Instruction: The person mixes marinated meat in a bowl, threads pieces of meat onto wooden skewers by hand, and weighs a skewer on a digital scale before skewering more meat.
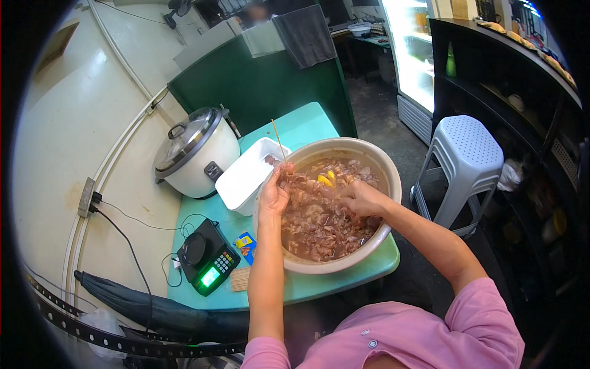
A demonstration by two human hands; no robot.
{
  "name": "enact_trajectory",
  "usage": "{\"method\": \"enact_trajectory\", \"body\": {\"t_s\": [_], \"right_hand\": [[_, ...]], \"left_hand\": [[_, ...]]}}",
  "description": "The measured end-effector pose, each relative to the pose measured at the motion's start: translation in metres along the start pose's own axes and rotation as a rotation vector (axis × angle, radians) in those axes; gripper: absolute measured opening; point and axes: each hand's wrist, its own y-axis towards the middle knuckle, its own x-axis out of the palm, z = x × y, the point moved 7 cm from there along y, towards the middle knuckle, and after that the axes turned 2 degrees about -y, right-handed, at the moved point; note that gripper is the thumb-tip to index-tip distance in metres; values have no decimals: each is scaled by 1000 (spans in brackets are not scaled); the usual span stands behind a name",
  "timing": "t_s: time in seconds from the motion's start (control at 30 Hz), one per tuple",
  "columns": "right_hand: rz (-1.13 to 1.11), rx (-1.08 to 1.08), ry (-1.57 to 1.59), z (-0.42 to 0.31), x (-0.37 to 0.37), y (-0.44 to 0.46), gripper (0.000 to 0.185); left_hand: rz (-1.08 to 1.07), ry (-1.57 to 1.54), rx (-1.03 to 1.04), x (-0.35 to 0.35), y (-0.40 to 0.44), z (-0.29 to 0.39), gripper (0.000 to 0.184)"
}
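A wide, pale basin (394, 175) holds many pieces of raw meat (313, 218) in brownish liquid, with yellow citrus-like pieces (327, 179) among them. Over its left rim, my left hand (275, 192) is closed around a thin bamboo skewer (278, 136) that points upward; meat shows at the fingers. My right hand (364, 198) reaches into the basin from the right, fingers curled down at the meat; its fingertips are partly hidden, so whether it grips a piece is unclear. Just left of the basin stands a white plastic container (236, 183) with a little meat at its far end.
On the turquoise table (301, 126) are a large rice cooker (206, 144), a digital scale (206, 258), a blue-and-yellow packet (246, 244) and a bundle of bamboo skewers (240, 280). Stacked grey stools (465, 147) stand right. A green partition (258, 83) rises behind.
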Motion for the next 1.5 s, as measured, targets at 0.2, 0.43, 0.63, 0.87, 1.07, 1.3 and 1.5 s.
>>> {"method": "enact_trajectory", "body": {"t_s": [0.2,0.43,0.63,0.87,1.07,1.3,1.5], "right_hand": [[-11,3,-12,-5,-3,-2,18],[-23,19,-25,-3,-1,-1,18],[34,-34,-38,-9,-3,-4,17],[29,-30,-93,-2,-1,3,20],[76,-113,-70,-8,-4,2,17],[36,-45,-14,-14,-5,-2,19],[32,1,-43,-8,-2,-1,17]], "left_hand": [[2,-24,-12,2,-2,-1,23],[4,-17,2,2,-1,-1,24],[8,-25,10,4,-3,0,25],[-17,19,42,4,0,0,23],[42,-52,0,9,-10,6,39],[23,137,48,2,-7,5,31],[106,190,-23,1,-11,1,27]]}}
